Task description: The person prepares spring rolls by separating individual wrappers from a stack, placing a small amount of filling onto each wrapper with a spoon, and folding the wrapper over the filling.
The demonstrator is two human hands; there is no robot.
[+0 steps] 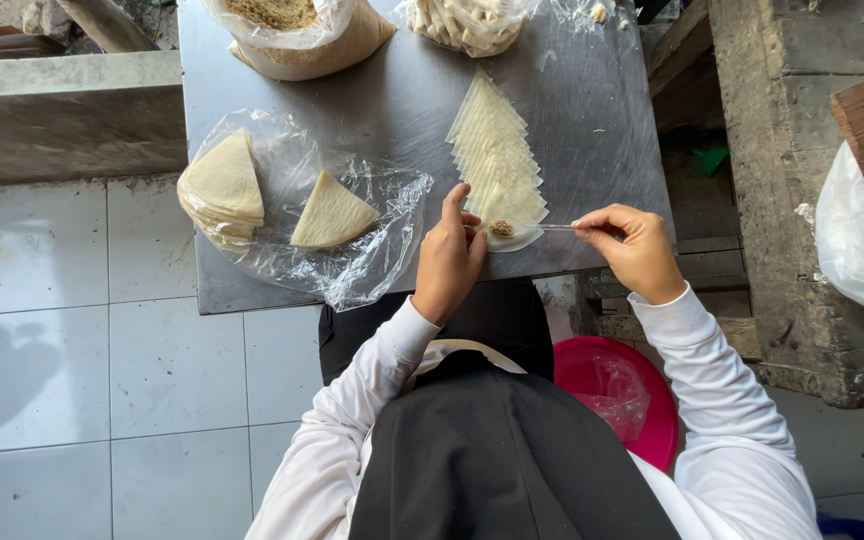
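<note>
Food-prep kitchen — steel table (372,110), wrappers (497,150)

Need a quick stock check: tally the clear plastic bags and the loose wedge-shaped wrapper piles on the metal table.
Clear plastic bags: 3, crumb-filled bag, bag of pale rolls, flattened bag
Wedge-shaped pale wrapper piles: 2, thick pile, thin pile
Total: 5

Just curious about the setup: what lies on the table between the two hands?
In the head view, the nearest wrapper with a dab of filling, between left hand and right hand.
</note>
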